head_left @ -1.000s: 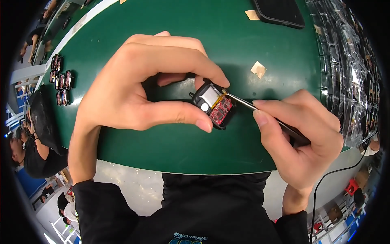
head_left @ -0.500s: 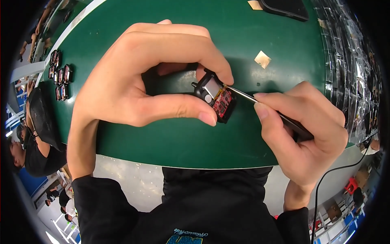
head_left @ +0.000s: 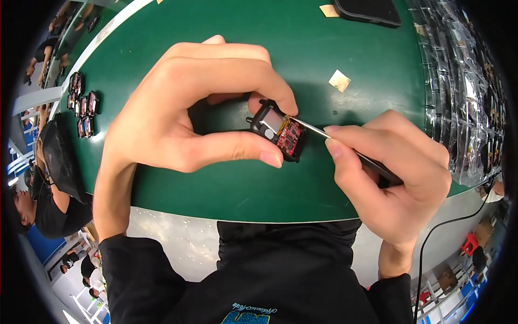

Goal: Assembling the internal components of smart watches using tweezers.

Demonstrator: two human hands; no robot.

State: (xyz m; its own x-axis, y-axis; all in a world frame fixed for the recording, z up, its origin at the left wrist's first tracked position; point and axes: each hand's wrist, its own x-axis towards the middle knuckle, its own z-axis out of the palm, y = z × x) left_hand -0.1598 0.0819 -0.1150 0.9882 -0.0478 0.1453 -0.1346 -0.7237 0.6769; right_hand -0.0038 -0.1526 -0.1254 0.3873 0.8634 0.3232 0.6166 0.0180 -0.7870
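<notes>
A small black electronic device housing (head_left: 267, 129) is pinched between the thumb and fingers of my left hand (head_left: 186, 108), above the green table. Its open side faces up. Inside lie a red circuit board (head_left: 290, 137), a flat silver part (head_left: 273, 120) and a round whitish disc (head_left: 268, 133). My right hand (head_left: 399, 173) grips slim tweezers (head_left: 313, 128), with a silver tip and a dark body. The tip meets the upper edge of the red board, by a small yellowish strip near my left index fingertip. My right fingers hide much of the tweezers' body.
Several similar devices (head_left: 83, 105) lie at the table's left. Stacked clear plastic trays (head_left: 458, 92) line its right edge. A tan square sticker (head_left: 340, 81) and a black flat case (head_left: 369, 11) lie on the far side. A black cable (head_left: 423, 254) hangs at right; a person (head_left: 56, 210) sits at left.
Both hands, with the device and the tweezers, appear slightly further left and lower, while the table's things have also shifted in the view. The tweezers' tip stays at the board's upper edge.
</notes>
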